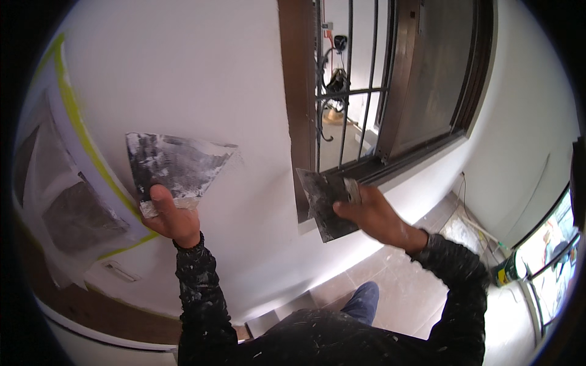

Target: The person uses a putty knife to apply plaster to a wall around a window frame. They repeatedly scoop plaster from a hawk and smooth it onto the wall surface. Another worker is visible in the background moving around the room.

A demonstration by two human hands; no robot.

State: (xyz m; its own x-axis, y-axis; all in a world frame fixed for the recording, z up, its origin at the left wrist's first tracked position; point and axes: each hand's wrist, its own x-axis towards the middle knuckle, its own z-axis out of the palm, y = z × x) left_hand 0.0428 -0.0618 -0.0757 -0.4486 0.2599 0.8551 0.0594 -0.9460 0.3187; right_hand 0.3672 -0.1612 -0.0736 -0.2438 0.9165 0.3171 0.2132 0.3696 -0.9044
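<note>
My left hand point(173, 215) is closed round the grip of a wide putty knife point(177, 165). White filler is smeared over its dark, flared blade, which is in front of the white wall point(213, 73); whether it touches cannot be told. A second putty knife point(326, 207), darker and with less filler on it, is gripped in my right hand point(381, 218). Its blade overlaps the lower left corner of the brown window frame point(297, 116) in the view. Both dark sleeves are speckled with white.
Black bars point(349, 91) cross the window opening beside a sliding pane point(441, 73). Yellow-green tape point(76, 116) edges an area covered with plastic sheeting point(79, 207) at left. A dark green bucket point(508, 268) stands on the floor at right. An outlet plate point(122, 271) is low on the wall.
</note>
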